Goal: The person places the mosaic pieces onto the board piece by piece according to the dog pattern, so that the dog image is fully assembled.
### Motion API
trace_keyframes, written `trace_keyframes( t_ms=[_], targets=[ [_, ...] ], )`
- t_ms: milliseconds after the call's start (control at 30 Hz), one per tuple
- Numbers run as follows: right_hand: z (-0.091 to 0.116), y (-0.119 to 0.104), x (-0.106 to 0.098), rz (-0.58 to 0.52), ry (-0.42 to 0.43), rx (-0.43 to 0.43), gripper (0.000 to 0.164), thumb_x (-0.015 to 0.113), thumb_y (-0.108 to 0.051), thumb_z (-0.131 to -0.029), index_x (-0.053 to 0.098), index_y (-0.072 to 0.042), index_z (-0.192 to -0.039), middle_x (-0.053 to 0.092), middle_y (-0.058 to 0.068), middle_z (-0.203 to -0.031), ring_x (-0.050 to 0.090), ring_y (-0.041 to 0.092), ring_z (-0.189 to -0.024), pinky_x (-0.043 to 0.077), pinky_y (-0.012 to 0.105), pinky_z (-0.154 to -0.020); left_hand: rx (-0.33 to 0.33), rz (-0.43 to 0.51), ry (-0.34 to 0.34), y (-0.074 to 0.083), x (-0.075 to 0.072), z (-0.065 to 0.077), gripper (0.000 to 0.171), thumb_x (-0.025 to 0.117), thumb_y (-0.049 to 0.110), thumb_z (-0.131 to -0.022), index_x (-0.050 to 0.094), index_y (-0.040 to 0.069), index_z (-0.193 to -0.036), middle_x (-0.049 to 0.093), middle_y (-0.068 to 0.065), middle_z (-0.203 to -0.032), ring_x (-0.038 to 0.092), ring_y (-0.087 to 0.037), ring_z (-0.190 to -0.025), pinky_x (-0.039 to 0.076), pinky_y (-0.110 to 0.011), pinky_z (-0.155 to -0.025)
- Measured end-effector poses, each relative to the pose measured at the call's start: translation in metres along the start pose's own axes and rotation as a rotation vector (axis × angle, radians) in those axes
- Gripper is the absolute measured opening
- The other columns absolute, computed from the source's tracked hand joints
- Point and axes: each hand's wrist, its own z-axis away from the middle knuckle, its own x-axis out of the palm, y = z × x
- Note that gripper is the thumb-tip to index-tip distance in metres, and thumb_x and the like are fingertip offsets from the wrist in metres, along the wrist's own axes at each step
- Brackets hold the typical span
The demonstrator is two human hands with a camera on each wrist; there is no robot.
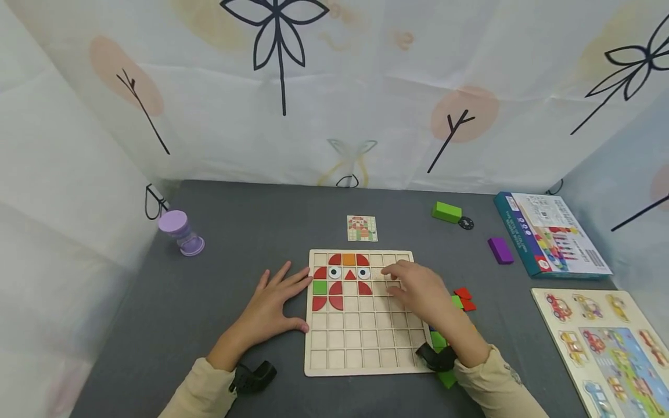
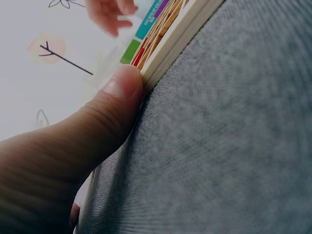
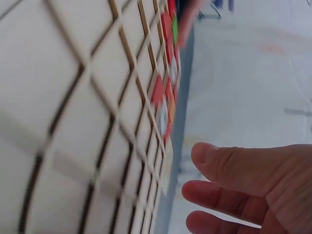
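A wooden grid board (image 1: 360, 339) lies flat on the table, its upper left cells filled with red quarter-circle pieces (image 1: 336, 303), a green square (image 1: 320, 287), an orange square (image 1: 348, 259) and two eye pieces (image 1: 334, 272). Spread fingers of my left hand (image 1: 274, 302) rest at the board's left edge, and its thumb (image 2: 122, 87) touches that edge in the left wrist view. Over the board's upper right cells hovers my right hand (image 1: 418, 290). Its thumb (image 3: 224, 161) and fingertips stand apart with nothing between them in the right wrist view.
Beyond the board lies a small pattern card (image 1: 362, 229). Loose green pieces (image 1: 438, 341) and red ones (image 1: 465, 296) lie under the right forearm. On the right are a game box (image 1: 559, 238), a picture puzzle (image 1: 564, 363) and purple block (image 1: 500, 251). An hourglass (image 1: 181, 232) stands at left.
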Motion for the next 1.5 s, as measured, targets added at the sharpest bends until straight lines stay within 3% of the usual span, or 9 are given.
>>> trace_keyframes(
  t_ms=[133, 300, 433, 533, 833, 1033, 1233, 1500],
  targets=[
    [0.023, 0.035, -0.017, -0.034, 0.03, 0.06, 0.032, 0.071, -0.013, -0.074, 0.064, -0.013, -0.105, 0.06, 0.001, -0.09, 0.055, 0.013, -0.07, 0.043, 0.025, -0.054, 0.001, -0.006, 0.006, 0.001, 0.0, -0.001, 0.097, 0.068, 0.062, -0.055, 0.037, 0.022, -0.137, 0.03, 0.006, -0.143, 0.013, -0.028, -0.135, 0.001, -0.058, -0.102],
    [0.05, 0.076, -0.027, -0.014, -0.006, 0.174, 0.033, 0.071, -0.012, -0.075, 0.063, -0.012, -0.107, 0.059, 0.004, -0.093, 0.054, 0.015, -0.072, 0.047, 0.03, -0.057, 0.001, -0.013, -0.007, 0.0, 0.0, -0.002, 0.097, 0.067, 0.062, -0.055, 0.035, 0.023, -0.138, 0.028, 0.007, -0.144, 0.011, -0.026, -0.136, 0.0, -0.057, -0.103],
    [0.064, 0.098, -0.03, -0.005, -0.049, 0.251, 0.032, 0.069, -0.011, -0.076, 0.063, -0.011, -0.107, 0.058, 0.006, -0.094, 0.054, 0.019, -0.075, 0.048, 0.036, -0.061, -0.001, -0.018, -0.011, -0.001, 0.001, -0.002, 0.097, 0.066, 0.064, -0.055, 0.035, 0.024, -0.138, 0.028, 0.008, -0.144, 0.011, -0.026, -0.136, 0.0, -0.057, -0.103],
    [0.069, 0.108, -0.029, -0.004, -0.062, 0.254, 0.031, 0.069, -0.011, -0.076, 0.064, -0.011, -0.106, 0.057, 0.006, -0.092, 0.054, 0.019, -0.075, 0.048, 0.038, -0.062, -0.004, -0.017, -0.01, -0.001, 0.001, -0.002, 0.097, 0.066, 0.063, -0.055, 0.036, 0.024, -0.138, 0.028, 0.007, -0.144, 0.011, -0.027, -0.136, 0.0, -0.057, -0.103],
    [0.064, 0.117, -0.022, -0.004, -0.092, 0.278, 0.03, 0.068, -0.018, -0.078, 0.064, -0.008, -0.106, 0.059, 0.007, -0.089, 0.053, 0.02, -0.075, 0.047, 0.04, -0.064, -0.014, -0.003, -0.017, 0.0, 0.0, -0.001, 0.097, 0.067, 0.063, -0.055, 0.036, 0.023, -0.137, 0.028, 0.008, -0.144, 0.01, -0.028, -0.136, 0.0, -0.057, -0.103],
    [0.056, 0.115, -0.022, 0.02, -0.102, 0.352, 0.025, 0.068, -0.021, -0.078, 0.066, -0.006, -0.098, 0.058, 0.003, -0.077, 0.047, 0.015, -0.063, 0.043, 0.03, -0.053, -0.003, 0.0, -0.015, -0.001, 0.0, -0.002, 0.097, 0.067, 0.063, -0.055, 0.036, 0.023, -0.138, 0.028, 0.007, -0.144, 0.011, -0.027, -0.136, 0.0, -0.058, -0.102],
    [0.05, 0.109, -0.023, 0.044, -0.121, 0.388, 0.025, 0.069, -0.025, -0.077, 0.065, -0.006, -0.092, 0.056, 0.001, -0.07, 0.045, 0.016, -0.058, 0.039, 0.028, -0.049, -0.003, 0.003, -0.015, 0.0, 0.0, -0.002, 0.097, 0.067, 0.063, -0.055, 0.035, 0.024, -0.138, 0.028, 0.008, -0.144, 0.011, -0.027, -0.136, 0.0, -0.058, -0.102],
    [0.042, 0.103, -0.018, 0.1, -0.107, 0.317, 0.021, 0.068, -0.018, -0.076, 0.064, -0.004, -0.091, 0.055, 0.006, -0.076, 0.045, 0.017, -0.06, 0.041, 0.031, -0.051, 0.0, -0.002, -0.011, 0.001, 0.0, -0.001, 0.097, 0.068, 0.061, -0.055, 0.035, 0.023, -0.138, 0.029, 0.007, -0.144, 0.012, -0.028, -0.136, 0.001, -0.058, -0.102]
  ],
)
